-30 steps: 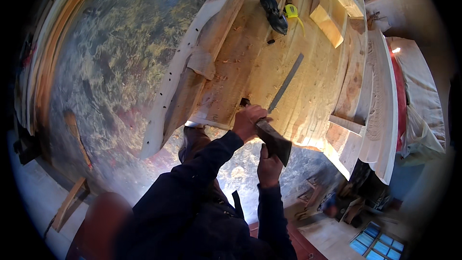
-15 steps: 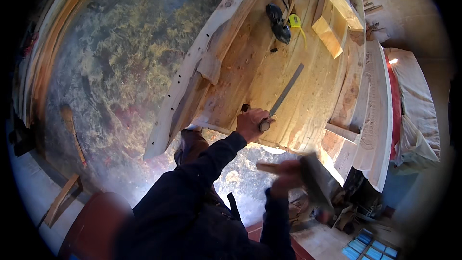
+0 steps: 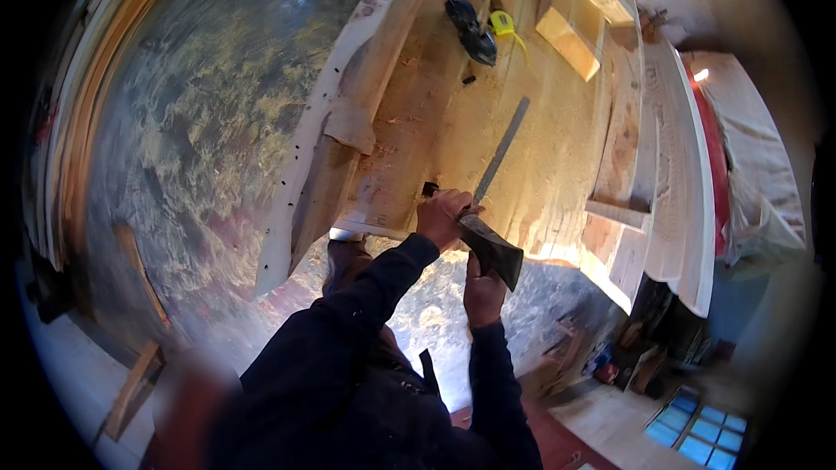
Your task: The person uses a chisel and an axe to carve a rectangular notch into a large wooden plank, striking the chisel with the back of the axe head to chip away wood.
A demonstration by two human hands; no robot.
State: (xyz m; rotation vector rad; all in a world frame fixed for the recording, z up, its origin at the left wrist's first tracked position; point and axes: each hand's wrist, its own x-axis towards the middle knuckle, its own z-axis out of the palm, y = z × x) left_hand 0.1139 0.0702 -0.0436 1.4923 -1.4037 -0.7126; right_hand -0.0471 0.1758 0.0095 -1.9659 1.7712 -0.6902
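Observation:
My left hand point(image 3: 442, 218) is wrapped round a handled tool, apparently a chisel, at the near end of a wooden workpiece point(image 3: 488, 152). Its handle end is hidden now, and a small dark piece point(image 3: 429, 189) shows beyond my fingers. My right hand point(image 3: 485, 292) grips a hatchet point(image 3: 495, 252) close below its dark metal head. The hatchet's blunt back is at the chisel's handle end, beside my left hand; whether they touch I cannot tell. A narrow grey metal strip point(image 3: 503, 150) lies on the wood just beyond my left hand.
Farther up the boards lie a black object point(image 3: 470, 32), a yellow tape measure point(image 3: 502, 23) and a wood block point(image 3: 570, 42). A raised pale plank point(image 3: 300, 157) edges the left side. A wooden-handled tool point(image 3: 142, 270) lies on the mottled floor. Planks point(image 3: 679, 183) stand right.
My right hand has swung the hatchet up and left from low at the right to the chisel's handle end. My left hand keeps its hold; the whole view has shifted slightly.

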